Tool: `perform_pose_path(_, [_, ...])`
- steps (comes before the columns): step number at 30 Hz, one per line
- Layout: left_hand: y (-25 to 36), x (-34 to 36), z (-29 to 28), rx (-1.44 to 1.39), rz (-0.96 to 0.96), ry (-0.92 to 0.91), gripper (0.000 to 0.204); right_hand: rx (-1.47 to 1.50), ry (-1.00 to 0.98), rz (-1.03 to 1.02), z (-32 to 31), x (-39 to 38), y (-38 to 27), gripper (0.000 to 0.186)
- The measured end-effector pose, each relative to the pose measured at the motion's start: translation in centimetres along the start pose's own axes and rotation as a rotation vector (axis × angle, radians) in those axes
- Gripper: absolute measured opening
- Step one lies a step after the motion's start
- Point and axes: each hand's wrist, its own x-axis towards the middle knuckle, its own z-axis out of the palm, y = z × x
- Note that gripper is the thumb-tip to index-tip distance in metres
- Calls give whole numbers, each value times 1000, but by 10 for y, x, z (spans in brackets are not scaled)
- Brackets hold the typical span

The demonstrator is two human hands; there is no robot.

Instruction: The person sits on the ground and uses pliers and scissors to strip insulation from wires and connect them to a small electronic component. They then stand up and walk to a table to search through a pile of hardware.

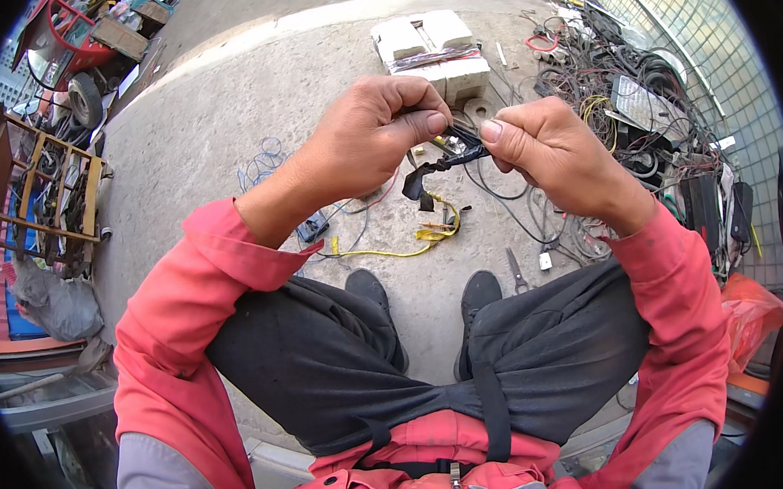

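My left hand (372, 138) pinches one end of a black, twisted strip (465, 153), perhaps tape or wire, at the upper middle. My right hand (555, 158) grips the other end between thumb and fingers, so the strip spans between them. A crumpled dark piece (415, 186) hangs from it. Below, a yellow cable (387, 253) with bare bits near one end lies over the concrete. Scissors (515, 268) and a small white block (545, 261) lie beside my right foot.
White foam blocks (419, 37) stand ahead. A cable heap (588, 80) runs along the wire mesh (693, 47) at right, near a red plastic bag (750, 321). At left are a wooden rack (38, 185), a red cart (52, 41) and a grey bag (45, 301).
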Motion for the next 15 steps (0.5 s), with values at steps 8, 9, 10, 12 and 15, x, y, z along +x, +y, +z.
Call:
perform_pose_path(8, [28,-5,0,619,521,200,6,191,163,208,0,15,23,44])
perform_pose_path(9, [34,-6,4,667,581,206,6,192,220,199,2,17,22,44])
perform_pose_path(10, [37,-7,7,714,641,211,7,194,276,189,2,17,22,44])
perform_pose_path(12, [36,-11,13,792,655,149,12,261,314,203,1,16,22,42])
perform_pose_path(15, [34,-12,23,911,651,44,14,419,367,267,0,17,19,38])
